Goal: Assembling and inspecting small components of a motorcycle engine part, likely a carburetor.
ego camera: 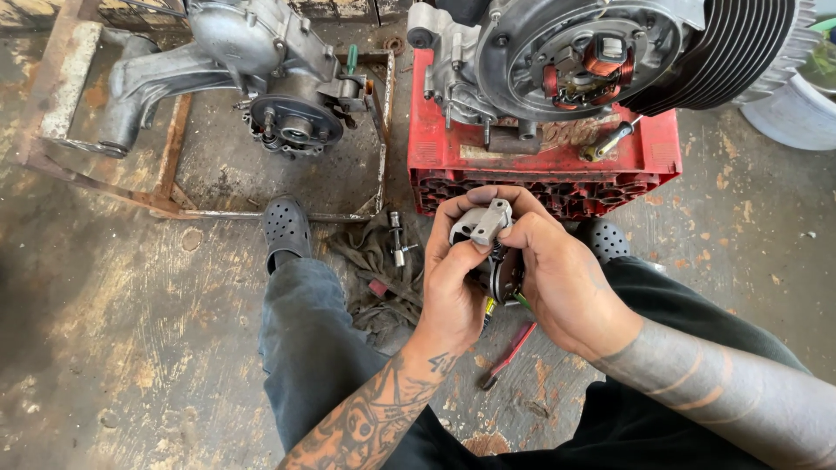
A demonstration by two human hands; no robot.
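Observation:
My left hand [453, 278] and my right hand [557, 274] hold one small engine part [481, 224] between them, just above my knees. The part has a grey metal bracket on top and a dark round body [503, 271] with a spring below. Left thumb and fingers wrap the bracket; right fingers close over the far side and the dark body. An engine with a bare stator and copper coils [579, 61] rests on a red plastic crate [540, 161] directly beyond my hands.
A second grey engine casing [261, 70] sits on a rusty metal frame [165, 174] at the back left. A dirty rag [379, 270] with a socket tool [397, 239] lies between my feet. A red-handled tool [509, 352] lies on the stained concrete floor. A pale tub [797, 109] stands far right.

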